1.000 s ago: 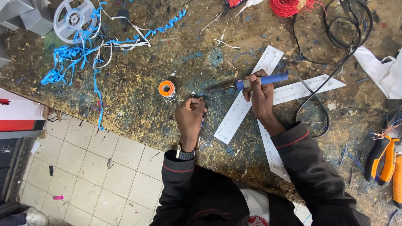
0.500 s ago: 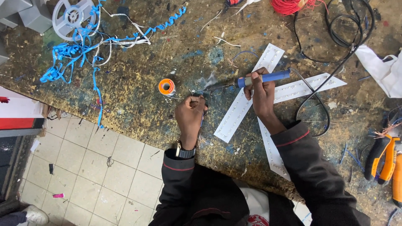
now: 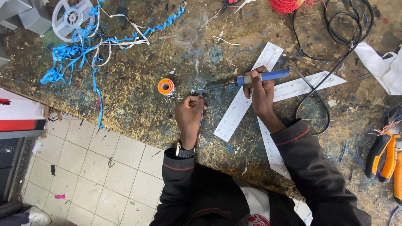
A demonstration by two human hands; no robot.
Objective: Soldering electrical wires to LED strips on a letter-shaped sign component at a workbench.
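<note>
The right hand (image 3: 260, 90) grips the blue handle of a soldering iron (image 3: 251, 78), with the fingers closed around it, and the dark tip points toward the left hand (image 3: 189, 114). The left hand is closed in a pinch on a small piece with thin wires (image 3: 197, 93); it is too small to tell exactly what it is. This piece is just beside the iron tip, and a thin line of smoke (image 3: 196, 67) rises above the tip, so the joint seems to be in work now and not yet finished. Just left of the iron tip an orange spool of solder (image 3: 166, 86) rests on the counter (image 3: 138, 96). Under and to the right of the iron lie several white LED strips (image 3: 243, 100), crossing each other like a star; I cannot see any wire attached to them yet. Far left of the iron tip are an empty reel (image 3: 72, 17) and tangled blue tape (image 3: 71, 52). Far right of it, at the counter's edge, orange-handled pliers (image 3: 383, 152) lie.
</note>
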